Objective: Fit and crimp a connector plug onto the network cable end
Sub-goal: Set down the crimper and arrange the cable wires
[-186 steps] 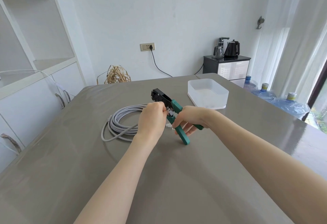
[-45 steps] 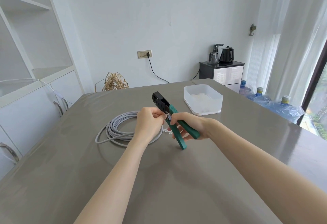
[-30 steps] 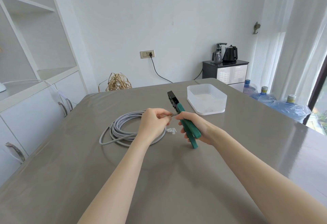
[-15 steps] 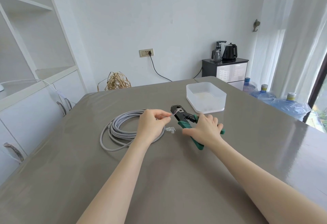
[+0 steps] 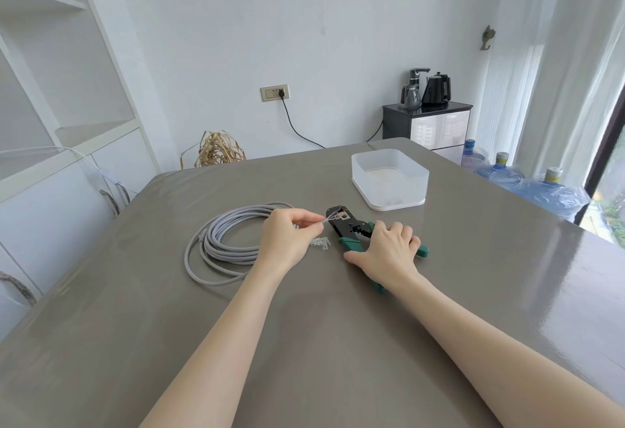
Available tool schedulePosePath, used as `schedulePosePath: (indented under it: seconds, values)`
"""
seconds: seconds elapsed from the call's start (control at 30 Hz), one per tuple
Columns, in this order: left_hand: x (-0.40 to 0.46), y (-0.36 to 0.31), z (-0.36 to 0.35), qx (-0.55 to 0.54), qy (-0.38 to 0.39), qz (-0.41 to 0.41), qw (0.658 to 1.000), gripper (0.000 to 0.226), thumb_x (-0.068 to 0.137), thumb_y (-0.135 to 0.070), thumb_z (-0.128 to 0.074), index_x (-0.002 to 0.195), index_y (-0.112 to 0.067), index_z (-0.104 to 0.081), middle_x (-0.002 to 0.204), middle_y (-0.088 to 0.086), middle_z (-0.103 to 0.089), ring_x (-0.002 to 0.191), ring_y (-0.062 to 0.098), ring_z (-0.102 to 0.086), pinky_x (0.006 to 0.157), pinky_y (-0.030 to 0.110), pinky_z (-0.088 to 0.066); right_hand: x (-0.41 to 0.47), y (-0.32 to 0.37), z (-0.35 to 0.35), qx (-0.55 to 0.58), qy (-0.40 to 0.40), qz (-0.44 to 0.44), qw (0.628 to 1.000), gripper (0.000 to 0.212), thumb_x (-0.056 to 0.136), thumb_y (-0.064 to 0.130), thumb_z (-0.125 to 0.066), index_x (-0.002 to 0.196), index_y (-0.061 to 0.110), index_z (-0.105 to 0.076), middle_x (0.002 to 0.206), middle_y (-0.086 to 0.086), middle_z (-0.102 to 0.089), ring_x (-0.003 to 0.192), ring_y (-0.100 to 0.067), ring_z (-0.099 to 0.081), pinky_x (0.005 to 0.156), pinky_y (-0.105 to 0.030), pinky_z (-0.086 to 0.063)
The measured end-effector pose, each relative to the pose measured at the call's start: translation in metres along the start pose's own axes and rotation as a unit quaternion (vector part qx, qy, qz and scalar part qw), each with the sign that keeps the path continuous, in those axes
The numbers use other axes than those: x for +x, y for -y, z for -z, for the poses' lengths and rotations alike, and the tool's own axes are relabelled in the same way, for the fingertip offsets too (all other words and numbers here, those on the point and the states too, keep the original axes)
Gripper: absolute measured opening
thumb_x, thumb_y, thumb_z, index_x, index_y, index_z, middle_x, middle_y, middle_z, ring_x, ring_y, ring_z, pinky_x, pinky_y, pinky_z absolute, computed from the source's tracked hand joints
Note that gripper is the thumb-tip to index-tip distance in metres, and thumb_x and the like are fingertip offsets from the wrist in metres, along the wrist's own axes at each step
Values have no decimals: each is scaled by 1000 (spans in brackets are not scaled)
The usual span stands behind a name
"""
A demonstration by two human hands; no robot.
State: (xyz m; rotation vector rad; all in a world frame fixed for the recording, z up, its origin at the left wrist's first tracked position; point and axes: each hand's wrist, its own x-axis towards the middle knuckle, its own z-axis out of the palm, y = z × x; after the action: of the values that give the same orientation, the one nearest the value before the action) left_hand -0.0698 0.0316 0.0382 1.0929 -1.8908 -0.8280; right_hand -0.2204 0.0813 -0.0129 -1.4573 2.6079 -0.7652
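A grey network cable [image 5: 220, 241] lies coiled on the table at the left. My left hand [image 5: 287, 241] pinches its free end, and the short bared wires [image 5: 327, 219] point at the black head of the crimping tool [image 5: 341, 221]. The green-handled tool lies flat on the table. My right hand [image 5: 389, 251] lies over both handles with its fingers curled over the far one. A clear connector plug [image 5: 320, 242] lies loose on the table just below my left fingertips, apart from the cable end.
A white plastic tub [image 5: 389, 175] stands behind the tool on the grey table [image 5: 304, 343]. Beyond the table's right edge are water bottles [image 5: 500, 173] and a dark cabinet with kettles [image 5: 426, 123]. White shelving runs along the left.
The right hand has lowered the crimping tool from upright to flat on the table. The left hand has drawn the cable end out of the tool and still pinches it.
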Motion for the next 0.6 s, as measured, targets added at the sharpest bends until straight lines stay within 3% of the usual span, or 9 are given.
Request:
schedulePosePath:
  seconds: [0.3, 0.47, 0.6]
  values:
    - [-3, 2, -8, -85, 12, 33, 996, 18, 84, -16, -65, 72, -28, -70, 67, -10, -65, 46, -3, -49, 52, 5, -40, 2, 2, -2, -10, 0, -5, 1000, 52, 73, 49, -66, 99, 8, -47, 105, -5, -30, 108, -31, -34, 97, -43, -27]
    - [-5, 5, -16, -112, 29, 53, 992, 14, 87, -7, -60, 79, -15, -68, 71, 7, -64, 56, 7, -53, 52, 9, -42, 3, 3, -3, -6, 3, -11, 1000, 50, 73, 48, -65, 96, 9, -44, 100, -4, -25, 107, -29, -32, 94, -43, -28]
    - [-6, 8, -20, -121, 26, 51, 991, 10, 87, -4, -60, 85, -9, -68, 70, 6, -64, 50, 0, -55, 51, 8, -43, 4, 2, -4, -4, 7, -24, 1000, 48, 74, 48, -64, 89, 11, -39, 99, -4, -25, 107, -29, -31, 90, -41, -27]
